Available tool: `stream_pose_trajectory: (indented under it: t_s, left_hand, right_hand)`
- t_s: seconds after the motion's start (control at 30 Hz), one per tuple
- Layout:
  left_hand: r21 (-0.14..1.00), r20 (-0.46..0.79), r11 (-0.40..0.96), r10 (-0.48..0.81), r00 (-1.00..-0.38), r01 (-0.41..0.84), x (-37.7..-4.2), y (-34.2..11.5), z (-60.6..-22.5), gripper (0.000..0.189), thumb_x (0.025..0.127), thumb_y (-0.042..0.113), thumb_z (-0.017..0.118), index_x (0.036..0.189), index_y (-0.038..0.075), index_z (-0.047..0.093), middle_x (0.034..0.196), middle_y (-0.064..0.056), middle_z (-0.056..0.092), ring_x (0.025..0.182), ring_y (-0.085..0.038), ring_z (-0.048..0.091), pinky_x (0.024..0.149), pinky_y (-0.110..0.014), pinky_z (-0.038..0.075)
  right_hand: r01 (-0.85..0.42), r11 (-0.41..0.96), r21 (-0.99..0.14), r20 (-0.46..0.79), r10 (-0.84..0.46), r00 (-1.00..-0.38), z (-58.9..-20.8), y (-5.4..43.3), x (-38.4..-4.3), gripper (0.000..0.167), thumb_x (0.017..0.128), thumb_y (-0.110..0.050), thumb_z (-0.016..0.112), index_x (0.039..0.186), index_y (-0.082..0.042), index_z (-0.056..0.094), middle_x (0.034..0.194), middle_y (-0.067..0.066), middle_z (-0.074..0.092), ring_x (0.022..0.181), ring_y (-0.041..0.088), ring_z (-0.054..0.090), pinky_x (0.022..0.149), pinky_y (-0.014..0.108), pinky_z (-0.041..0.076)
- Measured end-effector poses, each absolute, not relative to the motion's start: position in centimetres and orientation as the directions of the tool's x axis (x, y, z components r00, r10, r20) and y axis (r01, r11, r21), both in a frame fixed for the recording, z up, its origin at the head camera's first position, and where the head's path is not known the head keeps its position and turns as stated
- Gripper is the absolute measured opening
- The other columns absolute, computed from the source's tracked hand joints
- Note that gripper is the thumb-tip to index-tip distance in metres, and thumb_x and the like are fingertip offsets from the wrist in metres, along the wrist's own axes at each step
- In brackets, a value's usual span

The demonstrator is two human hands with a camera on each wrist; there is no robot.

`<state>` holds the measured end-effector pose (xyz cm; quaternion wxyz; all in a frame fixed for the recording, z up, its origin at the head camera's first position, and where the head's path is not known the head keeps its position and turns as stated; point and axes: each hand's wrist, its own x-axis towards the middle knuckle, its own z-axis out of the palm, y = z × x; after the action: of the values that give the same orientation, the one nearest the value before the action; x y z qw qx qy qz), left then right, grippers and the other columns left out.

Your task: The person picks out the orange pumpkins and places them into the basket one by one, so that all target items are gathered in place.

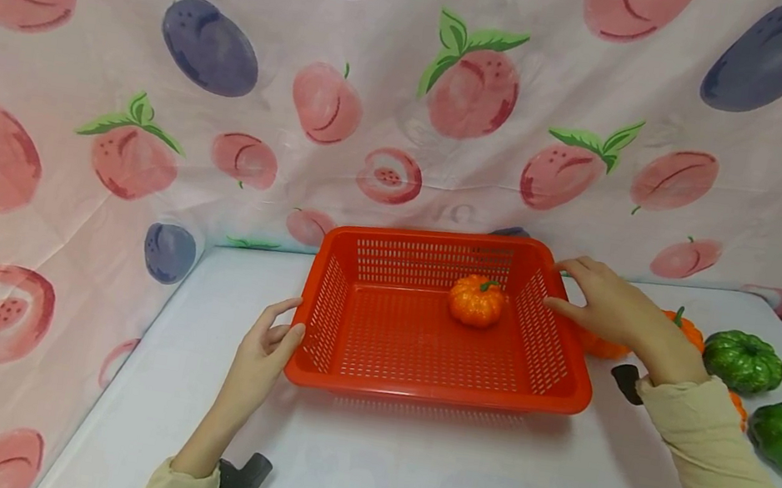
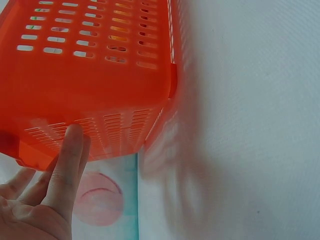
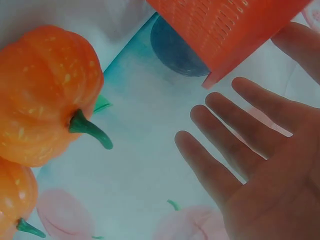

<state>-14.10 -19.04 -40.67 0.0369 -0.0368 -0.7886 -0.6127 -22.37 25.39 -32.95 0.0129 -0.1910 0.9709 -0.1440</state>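
Note:
A red plastic basket (image 1: 421,350) with slotted walls stands on the white table, and a small orange pumpkin (image 1: 477,301) sits inside it toward the right. My left hand (image 1: 267,344) is at the basket's left rim, thumb and index finger at its edge. In the left wrist view, the fingers (image 2: 70,165) reach out straight along the slotted wall. My right hand (image 1: 605,306) is beside the right rim, its thumb close to the edge. The right wrist view shows those fingers (image 3: 235,140) straight and spread, with nothing in the palm.
Two green pumpkins (image 1: 743,362) lie on the right side of the table. More orange pumpkins (image 3: 45,100) are near my right hand, partly hidden by the arm in the head view. A fruit-print cloth (image 1: 446,176) hangs behind the table.

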Motion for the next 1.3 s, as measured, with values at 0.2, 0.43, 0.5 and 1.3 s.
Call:
stream_pose_trajectory:
  t_s: [0.2, 0.43, 0.5, 1.3]
  left_hand:
    - [0.963, 0.102, 0.248, 0.014, -0.995, 0.102, -14.1, -19.0, -40.6, 0.044, 0.102, 0.023, 0.058, 0.144, 0.020, 0.045, 0.114, -0.023, 0.069, 0.096, -0.027, 0.072, 0.077, -0.024, 0.057]
    - [0.962, 0.101, 0.255, 0.014, -0.995, 0.101, -14.0, -19.2, -40.6, 0.044, 0.102, 0.026, 0.058, 0.144, 0.021, 0.045, 0.115, -0.023, 0.069, 0.096, -0.027, 0.072, 0.078, -0.023, 0.057]
    - [0.964, 0.099, 0.248, 0.019, -0.995, 0.101, -13.9, -19.2, -40.7, 0.045, 0.102, 0.025, 0.058, 0.144, 0.020, 0.045, 0.116, -0.023, 0.068, 0.096, -0.026, 0.071, 0.078, -0.023, 0.057]
    - [0.964, 0.094, 0.248, 0.018, -0.995, 0.095, -14.0, -19.1, -40.6, 0.045, 0.102, 0.025, 0.058, 0.145, 0.021, 0.045, 0.113, -0.023, 0.069, 0.092, -0.023, 0.072, 0.077, -0.024, 0.057]
  right_hand:
    - [-0.345, 0.882, -0.322, 0.027, -0.356, -0.934, -32.9, 25.8, -22.1, 0.057, 0.096, -0.036, 0.066, 0.134, 0.003, 0.050, 0.136, 0.028, 0.050, 0.125, 0.045, 0.047, 0.103, 0.064, 0.039]
    - [-0.312, 0.884, -0.348, -0.002, -0.334, -0.943, -33.0, 26.1, -21.9, 0.065, 0.096, -0.045, 0.063, 0.138, 0.003, 0.048, 0.140, 0.028, 0.046, 0.129, 0.045, 0.044, 0.103, 0.065, 0.037]
    - [-0.309, 0.885, -0.348, -0.014, -0.335, -0.942, -33.0, 26.3, -21.8, 0.068, 0.096, -0.048, 0.061, 0.139, 0.003, 0.047, 0.141, 0.027, 0.045, 0.129, 0.045, 0.044, 0.104, 0.065, 0.037]
    - [-0.294, 0.876, -0.383, -0.009, -0.322, -0.947, -33.4, 27.4, -21.7, 0.068, 0.097, -0.051, 0.057, 0.142, -0.001, 0.046, 0.146, 0.026, 0.041, 0.133, 0.045, 0.039, 0.106, 0.067, 0.032]
